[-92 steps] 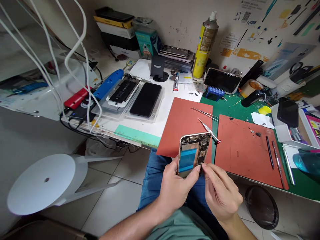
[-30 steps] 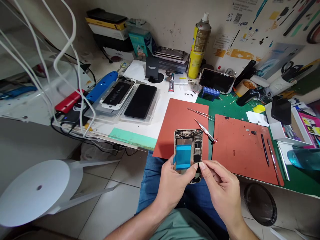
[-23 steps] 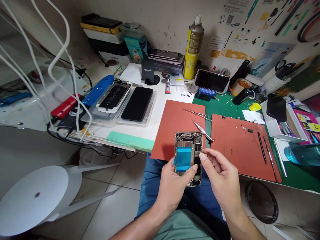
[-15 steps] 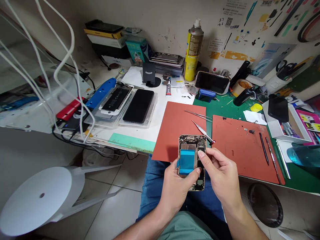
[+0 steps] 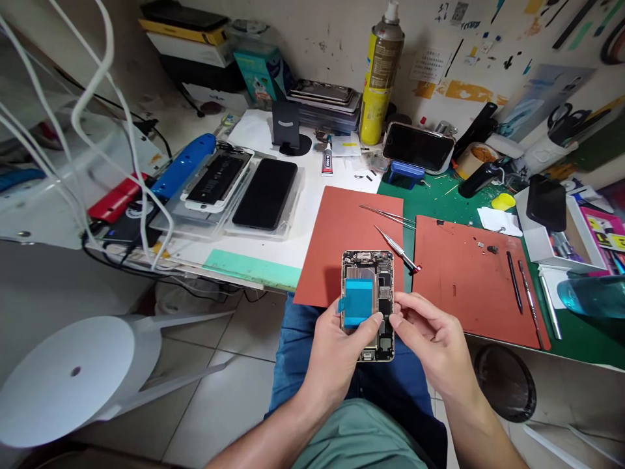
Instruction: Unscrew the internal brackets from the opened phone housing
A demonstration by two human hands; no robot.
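**Figure.** The left thumb lies across the lower part of a blue tape strip on an opened phone housing. The left hand supports the housing from behind, where its other fingers are hidden, so their spread cannot be told. The right fingertips are pressed together at the housing's right edge; contact and any pinched part cannot be made out. The right hand is beside it. The gold-rimmed housing is held above the person's jeans, just off the near edge of a terracotta mat. Its circuit board is exposed, with components too small to identify. On that mat lie a precision screwdriver and tweezers. A second terracotta mat lies to the right.
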